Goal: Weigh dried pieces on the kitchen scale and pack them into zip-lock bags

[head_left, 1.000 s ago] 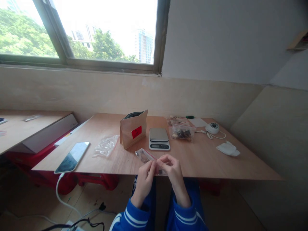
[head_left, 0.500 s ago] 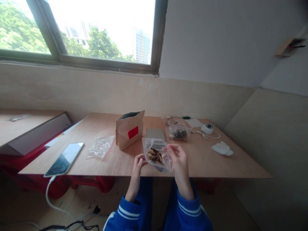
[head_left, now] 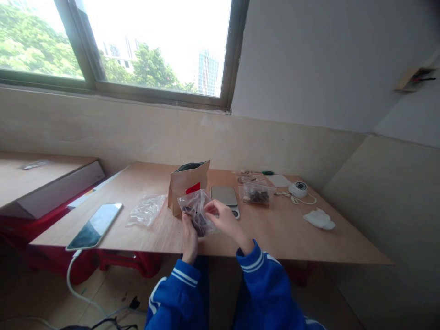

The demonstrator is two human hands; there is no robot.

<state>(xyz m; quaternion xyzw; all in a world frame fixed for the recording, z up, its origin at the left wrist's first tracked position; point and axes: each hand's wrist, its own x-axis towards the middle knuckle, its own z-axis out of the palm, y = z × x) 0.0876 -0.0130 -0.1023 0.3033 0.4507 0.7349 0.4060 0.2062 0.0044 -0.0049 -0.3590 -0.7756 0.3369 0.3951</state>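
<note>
A clear zip bag [head_left: 196, 201] with dark dried pieces inside is held above the table's front part. My left hand [head_left: 189, 233] grips it from the left and below, thumb toward me. The fingers of my right hand [head_left: 222, 219] pinch the bag's right side near its upper edge. Just behind it stands an open-topped brown paper pouch [head_left: 177, 190] with a red label, partly covered by the bag. To the right of the pouch lies a kitchen scale [head_left: 224, 196], its front corner partly hidden by my right hand.
Left of the pouch lie a crumpled clear plastic bag [head_left: 146, 211] and a phone [head_left: 95, 227] with a charging cable. Farther right are a filled zip bag [head_left: 256, 195], a white dome camera [head_left: 298, 189] with a cable, a crumpled tissue [head_left: 319, 219] and a green-handled tool [head_left: 267, 173].
Both hands have moved left with the zip bag, which is now in front of the pouch and turned. The scale shows more. The view has shifted slightly.
</note>
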